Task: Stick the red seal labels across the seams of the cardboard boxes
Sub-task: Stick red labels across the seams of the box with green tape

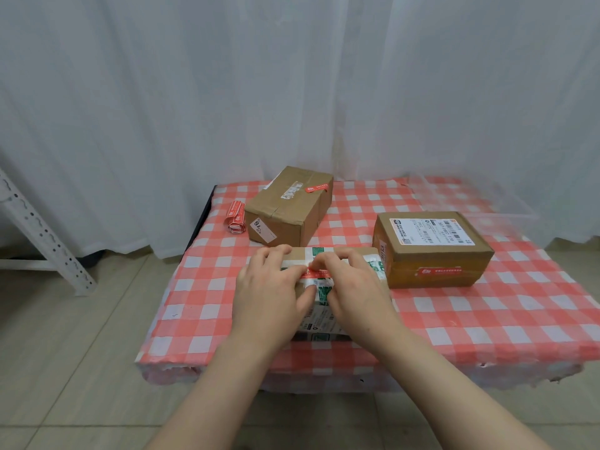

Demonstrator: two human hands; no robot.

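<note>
A cardboard box (319,319) wrapped in green and white tape lies at the front middle of the table. A red seal label (321,273) runs across its top. My left hand (269,290) rests flat on the box's left part, with its forefinger on the label's left end. My right hand (355,287) presses bent fingertips down on the label from the right, thumb apart lower down. A second box (289,209) at the back left carries a red label (318,187). A third box (431,251) on the right has a red label (439,271) on its front face.
A roll of red seal labels (235,217) lies left of the back box. The table has a red and white checked cloth (201,306). A clear plastic bin (470,203) stands at the back right. A white metal rack (42,235) stands on the floor at the left.
</note>
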